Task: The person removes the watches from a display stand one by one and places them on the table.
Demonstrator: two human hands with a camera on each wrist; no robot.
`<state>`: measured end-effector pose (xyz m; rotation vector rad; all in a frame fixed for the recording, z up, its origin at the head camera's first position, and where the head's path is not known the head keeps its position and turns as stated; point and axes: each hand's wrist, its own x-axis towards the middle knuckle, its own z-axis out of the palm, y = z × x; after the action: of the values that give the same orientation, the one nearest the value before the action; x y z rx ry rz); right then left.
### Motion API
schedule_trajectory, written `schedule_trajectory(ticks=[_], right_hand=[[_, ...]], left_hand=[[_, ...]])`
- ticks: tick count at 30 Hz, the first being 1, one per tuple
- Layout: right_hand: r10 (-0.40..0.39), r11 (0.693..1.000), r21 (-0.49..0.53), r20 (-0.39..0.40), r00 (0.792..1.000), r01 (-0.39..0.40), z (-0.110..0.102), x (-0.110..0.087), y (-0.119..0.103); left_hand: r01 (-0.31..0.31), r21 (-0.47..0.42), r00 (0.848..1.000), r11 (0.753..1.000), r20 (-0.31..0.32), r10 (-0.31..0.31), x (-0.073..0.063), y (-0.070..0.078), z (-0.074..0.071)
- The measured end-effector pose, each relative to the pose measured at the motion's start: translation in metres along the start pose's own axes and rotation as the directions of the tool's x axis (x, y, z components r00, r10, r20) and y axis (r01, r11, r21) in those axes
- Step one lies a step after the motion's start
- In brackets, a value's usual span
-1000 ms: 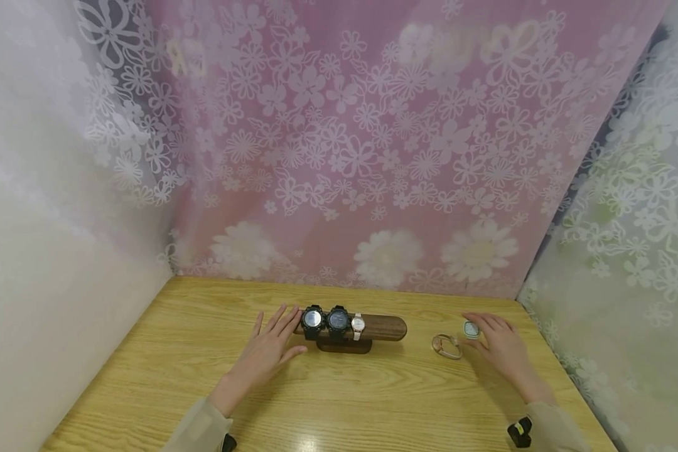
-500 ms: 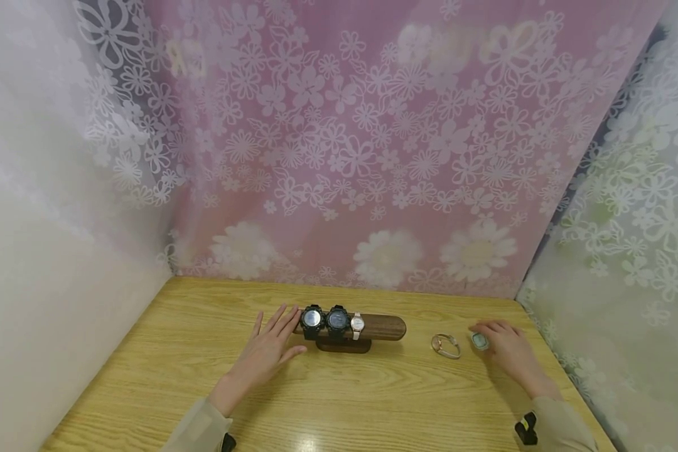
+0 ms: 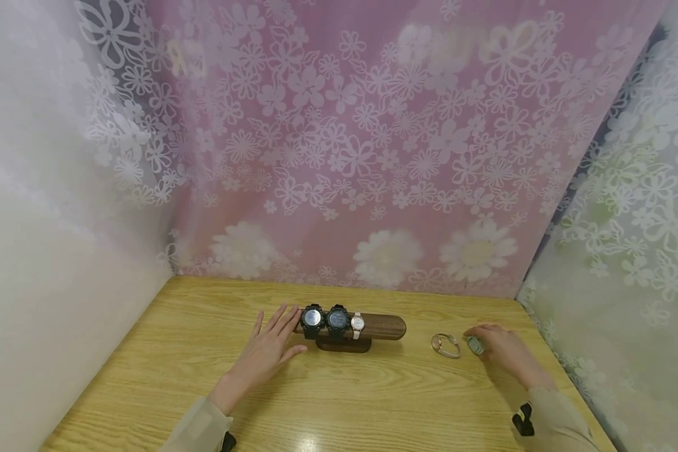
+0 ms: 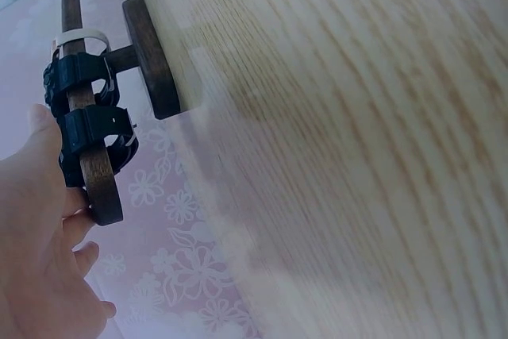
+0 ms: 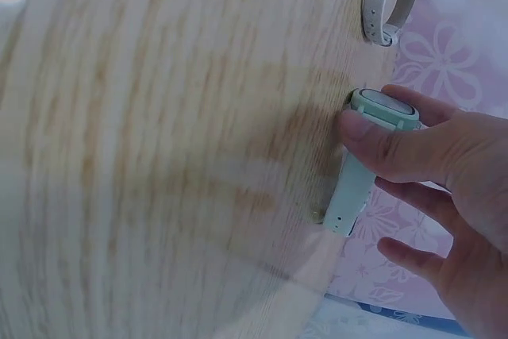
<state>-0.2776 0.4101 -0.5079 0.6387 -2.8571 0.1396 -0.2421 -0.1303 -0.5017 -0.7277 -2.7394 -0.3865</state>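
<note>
A dark wooden watch stand [image 3: 388, 327] bears two bulky black watches [image 3: 312, 318] and a small white-strapped watch [image 3: 358, 322] side by side on its bar. At the bar's left end rests my left hand [image 3: 264, 351], fingers spread and mostly straight in the head view. The left wrist view has its fingertips against the bar [image 4: 101, 188] next to the nearest black watch. My right hand [image 3: 508, 353] pinches a mint-green watch [image 5: 373, 144] between thumb and fingers, low over the table; its strap hangs toward the wood. Left of it lies a pale-strapped watch with a gold-toned case [image 3: 446, 345].
The light wood-grain table [image 3: 339, 402] ends at a pink flowered curtain [image 3: 344, 188] behind. A pale wall [image 3: 62, 282] borders the left side, and a flowered sheet [image 3: 638, 282] the right.
My right hand has drawn the mint-green watch nearer to me, first rightward and then slightly back left, and its face has turned. The left hand and the stand stay put.
</note>
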Motion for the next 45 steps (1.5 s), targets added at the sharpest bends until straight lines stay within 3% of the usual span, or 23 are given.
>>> schedule_trajectory(ticks=[11, 19, 22, 26, 34, 38, 45], right_hand=[[0.055, 0.992, 0.112, 0.049, 0.997, -0.06, -0.005, -0.002, -0.001], [0.074, 0.983, 0.166, 0.021, 0.997, -0.077, -0.011, -0.002, -0.005], [0.088, 0.981, 0.178, -0.027, 0.996, -0.082, -0.013, 0.0, -0.009], [0.067, 0.988, 0.146, -0.147, 0.987, -0.045, -0.012, 0.002, -0.016], [-0.046, 0.994, 0.074, -0.346, 0.937, 0.076, -0.009, 0.012, -0.033], [-0.082, 0.99, 0.076, -0.383, 0.92, 0.12, -0.011, 0.022, -0.044], [-0.126, 0.983, 0.077, -0.388, 0.913, 0.168, -0.013, 0.041, -0.066]], left_hand=[[0.009, -0.003, 1.0, 1.0, 0.014, -0.009, 0.0, -0.001, 0.001], [0.011, 0.007, 1.0, 1.0, 0.017, -0.011, 0.0, -0.001, 0.001], [0.011, 0.004, 1.0, 1.0, 0.02, -0.011, 0.0, -0.001, 0.0], [0.011, 0.003, 1.0, 1.0, 0.018, -0.011, 0.0, -0.001, 0.0], [0.001, 0.001, 1.0, 1.0, -0.021, -0.001, 0.0, 0.001, 0.0], [0.0, 0.018, 1.0, 1.0, -0.012, 0.0, 0.0, 0.001, 0.0], [0.009, 0.013, 1.0, 1.0, 0.024, -0.01, 0.0, 0.002, -0.002]])
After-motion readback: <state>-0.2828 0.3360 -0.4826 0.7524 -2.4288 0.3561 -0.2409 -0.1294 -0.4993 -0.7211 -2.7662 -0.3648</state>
